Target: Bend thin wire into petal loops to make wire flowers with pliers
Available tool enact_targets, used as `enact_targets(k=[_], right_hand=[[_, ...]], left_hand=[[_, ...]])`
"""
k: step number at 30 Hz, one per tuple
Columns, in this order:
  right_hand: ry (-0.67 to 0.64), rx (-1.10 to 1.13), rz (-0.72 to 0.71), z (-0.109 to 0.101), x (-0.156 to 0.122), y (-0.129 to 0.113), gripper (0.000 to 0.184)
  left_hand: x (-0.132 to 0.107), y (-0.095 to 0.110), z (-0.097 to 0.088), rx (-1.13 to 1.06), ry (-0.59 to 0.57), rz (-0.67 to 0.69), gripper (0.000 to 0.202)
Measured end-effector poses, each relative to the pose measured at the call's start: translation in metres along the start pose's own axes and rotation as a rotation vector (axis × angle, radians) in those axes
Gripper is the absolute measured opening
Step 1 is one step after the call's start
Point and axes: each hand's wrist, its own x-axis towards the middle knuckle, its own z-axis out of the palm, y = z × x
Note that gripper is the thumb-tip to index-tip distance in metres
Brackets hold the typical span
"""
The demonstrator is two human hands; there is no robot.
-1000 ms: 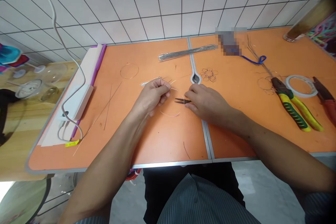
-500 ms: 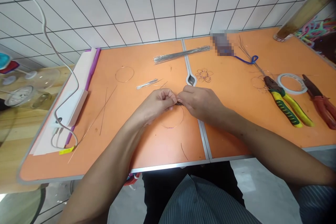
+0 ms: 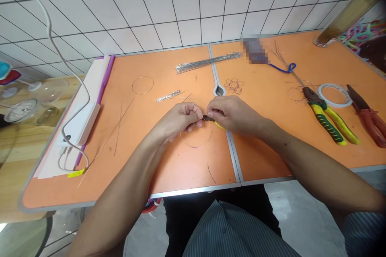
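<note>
Right hand (image 3: 233,112): gripping small pliers (image 3: 208,118), just eased slightly toward three o'clock, baring their dark tip against left hand (image 3: 184,117), apparently pinching thin wire ring (image 3: 196,147), loop showing at six o'clock, so likely working at ring's top.

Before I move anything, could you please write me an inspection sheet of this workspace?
Surface: orange tabletop with a seam.
Job's things: thin wire loop; small pliers.
Clutter: wire bundle, flower-shaped wire piece, yellow-and-green pliers, white tape roll, red-handled pliers.
Grip: left hand appears to pinch the loop; right hand holds the small pliers.
Cables: white cable with a yellow tag, looped at the left.
Surroundings: white tiled wall behind the tabletop.
</note>
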Motion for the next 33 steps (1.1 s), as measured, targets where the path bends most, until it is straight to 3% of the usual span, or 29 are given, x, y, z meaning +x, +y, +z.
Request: enact_targets(k=[4,8,13,20,23,29,33], right_hand=[[0.038,0.049,0.072,0.001,0.001,-0.002,0.026],[0.021,0.167,0.228,0.000,0.004,0.000,0.021],[-0.016,0.255,0.313,-0.006,0.006,0.002,0.022],[-0.039,0.248,0.293,-0.007,0.006,0.002,0.020],[-0.117,0.404,0.345,-0.011,0.007,0.004,0.018],[-0.372,0.749,0.462,-0.021,0.008,0.011,0.038],[-0.386,0.952,0.531,-0.019,0.008,0.013,0.038]], left_hand=[[0.001,-0.002,-0.001,-0.055,-0.020,0.005,0.012],[0.000,0.000,-0.001,-0.096,-0.028,0.017,0.015],[0.000,0.003,0.000,-0.144,-0.023,0.000,0.019],[0.002,-0.002,0.001,-0.160,-0.029,-0.021,0.016],[0.001,-0.001,0.003,-0.159,-0.048,-0.026,0.016],[0.000,0.001,0.003,-0.151,-0.052,-0.036,0.015],[-0.001,0.002,0.003,-0.158,-0.057,-0.034,0.014]])
